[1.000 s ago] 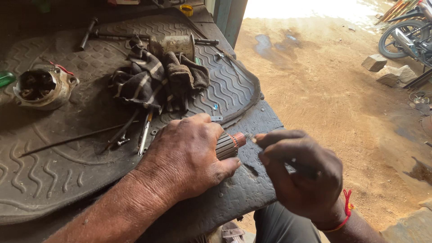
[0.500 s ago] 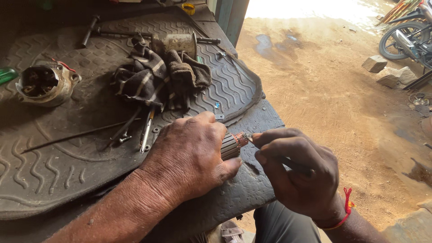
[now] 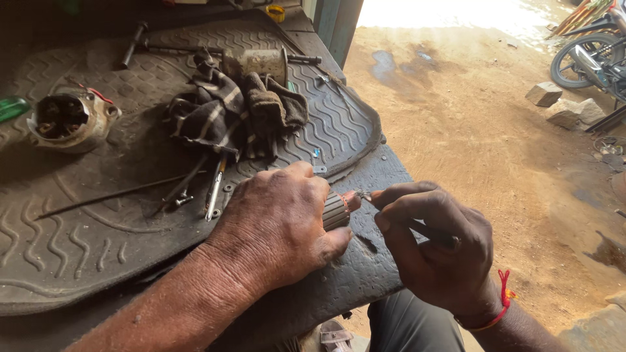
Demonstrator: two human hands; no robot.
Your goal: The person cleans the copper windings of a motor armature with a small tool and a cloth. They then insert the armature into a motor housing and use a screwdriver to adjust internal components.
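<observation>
At the lower middle of the frame, the left hand [image 3: 277, 225] is clamped over a small ribbed metal cylinder [image 3: 336, 210], fingers curled shut around it and the thumb pressed underneath, so that only its coppery end pokes out toward the right. The cylinder rests at the near edge of the rubber mat [image 3: 85, 241]. Just to its right, the right hand [image 3: 433, 251] pinches a thin dark tool [image 3: 427, 231] between thumb and forefinger, the other fingers folded in, and the tool's tip touches the exposed end of the cylinder. A red thread [image 3: 499, 306] circles that wrist.

Judging by this, the work on the cylinder's end is under way and not finished: the part is out of its housing and held, the tool is on it, and nothing is reassembled.

Farther up the mat, left of centre, lie a wrench [image 3: 215, 189] and a long thin rod [image 3: 111, 195], untouched. Beyond them sits a crumpled striped rag [image 3: 228, 111] with a grey metal can [image 3: 257, 63] at its far side. At the upper left, a round open motor housing [image 3: 68, 120] stands apart from the cylinder, with wires showing inside. A hammer [image 3: 134, 44] lies at the top edge. Far right, across the dirt ground [image 3: 469, 124], are stones [image 3: 561, 104] and a motorcycle wheel [image 3: 583, 62].
</observation>
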